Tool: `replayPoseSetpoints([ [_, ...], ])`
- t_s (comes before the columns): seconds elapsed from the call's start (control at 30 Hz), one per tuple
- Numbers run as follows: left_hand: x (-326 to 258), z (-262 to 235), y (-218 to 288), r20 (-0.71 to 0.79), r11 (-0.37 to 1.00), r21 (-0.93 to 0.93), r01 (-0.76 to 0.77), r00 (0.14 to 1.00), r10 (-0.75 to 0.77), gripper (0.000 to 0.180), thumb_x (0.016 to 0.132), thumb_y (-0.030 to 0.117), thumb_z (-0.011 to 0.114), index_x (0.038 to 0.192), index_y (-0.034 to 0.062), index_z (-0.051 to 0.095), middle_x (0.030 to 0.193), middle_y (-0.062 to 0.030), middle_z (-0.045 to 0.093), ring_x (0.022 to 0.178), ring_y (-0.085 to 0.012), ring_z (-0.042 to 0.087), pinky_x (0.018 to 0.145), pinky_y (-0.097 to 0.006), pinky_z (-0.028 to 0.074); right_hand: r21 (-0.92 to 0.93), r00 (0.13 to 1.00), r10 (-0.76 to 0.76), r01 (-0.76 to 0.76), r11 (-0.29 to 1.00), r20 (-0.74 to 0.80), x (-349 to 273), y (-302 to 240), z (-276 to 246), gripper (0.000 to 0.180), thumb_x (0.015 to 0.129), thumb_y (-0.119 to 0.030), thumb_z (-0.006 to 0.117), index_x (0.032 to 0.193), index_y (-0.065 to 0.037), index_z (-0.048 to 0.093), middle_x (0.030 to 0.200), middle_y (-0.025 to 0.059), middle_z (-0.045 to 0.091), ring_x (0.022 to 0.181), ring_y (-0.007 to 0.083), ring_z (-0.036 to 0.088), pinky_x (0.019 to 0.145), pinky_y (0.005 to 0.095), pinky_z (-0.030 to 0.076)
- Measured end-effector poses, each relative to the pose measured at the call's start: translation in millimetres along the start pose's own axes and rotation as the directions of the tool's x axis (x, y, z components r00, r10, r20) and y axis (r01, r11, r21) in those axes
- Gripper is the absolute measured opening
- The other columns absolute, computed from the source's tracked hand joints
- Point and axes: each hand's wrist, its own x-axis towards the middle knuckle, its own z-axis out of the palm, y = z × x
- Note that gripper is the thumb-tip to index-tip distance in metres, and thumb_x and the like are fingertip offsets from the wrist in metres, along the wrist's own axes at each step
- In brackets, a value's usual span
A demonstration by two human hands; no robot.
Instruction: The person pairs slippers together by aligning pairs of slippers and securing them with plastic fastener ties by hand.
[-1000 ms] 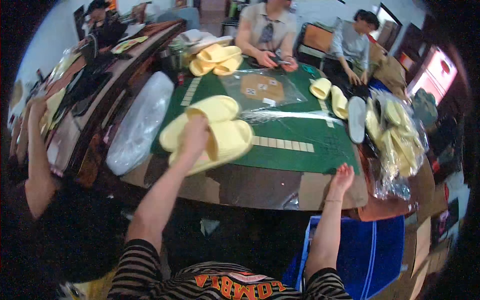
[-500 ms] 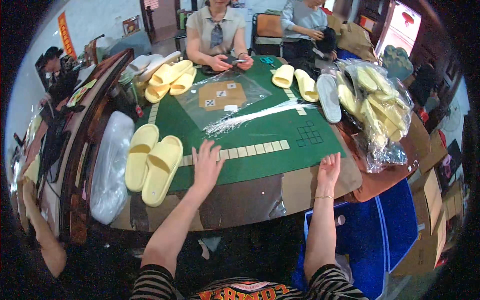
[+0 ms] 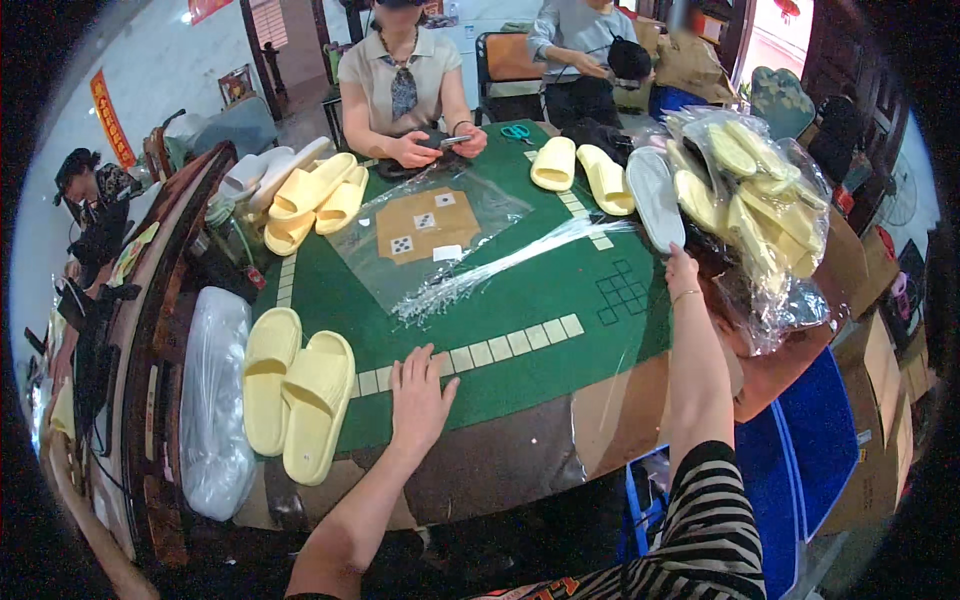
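Observation:
My left hand (image 3: 421,402) lies on the green mat (image 3: 520,385) with its fingers spread and holds nothing. It rests at the near row of pale printed squares, right of a pair of pale yellow slippers (image 3: 318,400). At the right side of the table, my right hand (image 3: 683,268) has its fingers closed at the near end of a grey slipper (image 3: 655,200). Part of its grip is hidden. Clear bags with yellow slippers (image 3: 765,215) lie right beside it. Two single yellow slippers (image 3: 606,180) stand to the left of the grey one.
White zip ties (image 3: 500,265) lie across the mat by a clear plastic bag over brown card (image 3: 428,225). More slippers (image 3: 318,195) sit far left, a wrapped clear bundle (image 3: 217,400) near left. Scissors (image 3: 515,132) lie far back. Across the table, a person (image 3: 400,90) holds a phone.
My right hand has moved forward from the table's near right edge to the grey slipper. My left hand stays spread on the mat. The view has shifted slightly.

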Motion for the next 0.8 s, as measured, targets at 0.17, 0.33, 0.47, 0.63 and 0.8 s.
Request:
replayPoseSetpoints([
  [0.17, -9, -4, -10, -0.005, 0.999, 0.031, 0.024, 1.0, -0.024, 0.045, 0.084, 0.027, 0.063, 0.122, 0.0076, 0.047, 0.129, -0.0116, 0.044, 0.125, -0.0282, 0.039, 0.106, -0.05, 0.027, -0.066, 0.96, -0.163, 0.182, 0.981, 0.227, -54, -35, 89, 0.021, 0.078, -0.024, 0.07, 0.08, -0.013, 0.053, 0.054, -0.0081, 0.038, 0.04, 0.0042, 0.032, 0.035, 0.0214, 0.022],
  [0.33, -6, -2, -11, -0.018, 1.0, -0.003, 0.019, 1.0, -0.019, 0.042, 0.084, 0.027, 0.063, 0.118, 0.0061, 0.049, 0.128, -0.0124, 0.045, 0.124, -0.0291, 0.039, 0.105, -0.051, 0.027, 0.137, 0.87, -0.348, 0.32, 0.937, 0.35, -134, -104, 122, 0.015, 0.081, -0.019, 0.066, 0.081, -0.013, 0.052, 0.055, -0.0106, 0.033, 0.042, 0.001, 0.026, 0.037, 0.0187, 0.018],
  [0.47, -5, -3, -12, -0.039, 0.991, -0.125, 0.05, 0.998, -0.055, 0.039, 0.086, 0.023, 0.06, 0.119, 0.006, 0.049, 0.126, -0.0137, 0.046, 0.122, -0.0281, 0.041, 0.105, -0.049, 0.028, 0.18, 0.759, -0.378, 0.335, 0.925, 0.53, -205, -139, 100, 0.014, 0.081, -0.019, 0.064, 0.087, -0.012, 0.053, 0.057, -0.0103, 0.034, 0.043, 0.0003, 0.026, 0.039, 0.0177, 0.017],
  [0.63, -5, 1, -37, -0.197, 0.693, -0.708, 0.132, 0.906, -0.374, 0.028, 0.094, 0.017, 0.049, 0.115, -0.0005, 0.052, 0.118, -0.015, 0.053, 0.11, -0.0285, 0.051, 0.097, -0.035, 0.038, -0.045, 0.592, -0.279, 0.472, 0.88, 0.756, -313, -118, 39, 0.021, 0.075, -0.015, 0.067, 0.091, -0.009, 0.055, 0.073, -0.0072, 0.045, 0.057, 0.0004, 0.038, 0.046, 0.0179, 0.028],
  [0.8, -14, 0, -58, 0.006, 0.151, -0.98, 0.13, 0.776, -0.631, 0.034, 0.099, 0.029, 0.042, 0.12, 0.0032, 0.051, 0.12, -0.0079, 0.054, 0.11, -0.0172, 0.051, 0.095, -0.033, 0.039, -0.397, 0.417, -0.005, 0.868, 0.298, 0.909, -369, -61, -42, 0.031, 0.075, -0.014, 0.069, 0.104, -0.011, 0.059, 0.058, 0.0045, 0.048, 0.049, 0.0124, 0.047, 0.048, 0.0263, 0.038],
])
